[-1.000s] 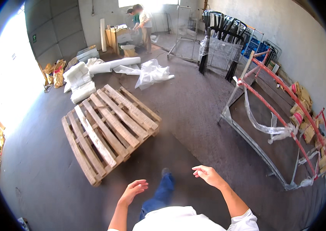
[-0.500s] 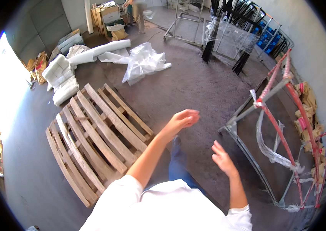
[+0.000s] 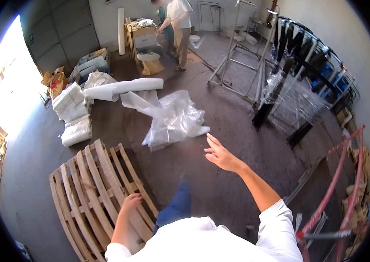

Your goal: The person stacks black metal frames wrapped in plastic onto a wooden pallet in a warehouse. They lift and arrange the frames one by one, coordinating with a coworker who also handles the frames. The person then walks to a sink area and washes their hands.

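My left hand hangs low over the right part of a wooden pallet, empty, its fingers loosely bent and a little blurred. I cannot see it touch the slats. My right hand is stretched forward above the dark floor, open, with its fingers apart and nothing in them. In the view its fingertips appear just below the near end of a crumpled heap of clear plastic sheeting. A roll of white wrapping film lies behind that heap.
A red-wrapped metal frame stands close on my right. Farther off are a bare metal rack and black-padded frames under plastic wrap. White folded bundles lie at the left. Two people, one in beige trousers, stand by boxes at the back.
I have stepped forward and turned left, so the plastic heap is nearer and the red-wrapped frame has slid back. My right hand has swung forward, my left hand back and down.
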`<state>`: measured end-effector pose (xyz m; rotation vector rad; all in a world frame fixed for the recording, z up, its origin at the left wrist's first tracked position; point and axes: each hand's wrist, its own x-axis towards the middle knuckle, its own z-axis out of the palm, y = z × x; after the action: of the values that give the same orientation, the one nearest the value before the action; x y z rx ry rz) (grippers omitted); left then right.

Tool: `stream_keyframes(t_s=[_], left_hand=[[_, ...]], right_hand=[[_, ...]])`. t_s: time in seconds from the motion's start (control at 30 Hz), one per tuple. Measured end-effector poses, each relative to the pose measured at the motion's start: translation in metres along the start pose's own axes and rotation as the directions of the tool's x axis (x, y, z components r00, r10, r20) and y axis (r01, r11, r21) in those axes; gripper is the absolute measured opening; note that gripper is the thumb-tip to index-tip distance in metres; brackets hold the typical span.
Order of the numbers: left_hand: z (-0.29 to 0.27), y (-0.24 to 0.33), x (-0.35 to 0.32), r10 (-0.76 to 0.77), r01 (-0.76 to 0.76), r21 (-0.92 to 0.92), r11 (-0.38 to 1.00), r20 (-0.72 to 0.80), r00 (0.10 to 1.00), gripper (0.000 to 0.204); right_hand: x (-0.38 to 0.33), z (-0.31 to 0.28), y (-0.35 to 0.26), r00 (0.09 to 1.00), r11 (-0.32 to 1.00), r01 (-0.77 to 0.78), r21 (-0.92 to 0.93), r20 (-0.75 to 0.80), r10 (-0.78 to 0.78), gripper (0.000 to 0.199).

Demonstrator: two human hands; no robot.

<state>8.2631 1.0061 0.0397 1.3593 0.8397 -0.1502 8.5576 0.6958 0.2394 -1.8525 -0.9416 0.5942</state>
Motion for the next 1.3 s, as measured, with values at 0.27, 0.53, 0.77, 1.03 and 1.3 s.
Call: stream_keyframes(t_s=[0.27, 0.53, 0.77, 1.03, 1.3], left_hand=[[0.045, 0.158, 0.266, 0.028, -0.076, -0.329, 0.941, -0.149, 0.988, 0.023], [0.287, 0.608, 0.503, 0.460, -0.523, -0.011, 0.852, 0.493, 0.738, 0.044], [0.388, 0.732, 0.742, 0.458, -0.499, -0.078, 0.863, 0.537, 0.708, 0.037], [0.300, 0.752, 0.840, 0.206, -0.207, -0.005, 0.978, 0.094, 0.974, 0.035], [0.168, 0.768, 0.975, -0.005, -0.054, -0.237, 0.970, -0.243, 0.970, 0.026]], right_hand=[[0.258, -0.169, 0.076, 0.998, 1.000, 0.009, -0.022, 0.068, -0.008, 0.061], [0.525, -0.384, 0.100, 0.985, 0.991, -0.059, -0.121, 0.152, 0.077, 0.065], [0.799, -0.551, 0.238, 0.940, 0.978, 0.175, -0.112, 0.315, -0.132, 0.065], [1.071, -0.608, 0.274, 0.987, 1.000, -0.020, -0.019, 0.160, 0.023, 0.052], [1.336, -0.624, 0.304, 0.990, 0.991, -0.127, 0.030, 0.061, 0.125, 0.043]])
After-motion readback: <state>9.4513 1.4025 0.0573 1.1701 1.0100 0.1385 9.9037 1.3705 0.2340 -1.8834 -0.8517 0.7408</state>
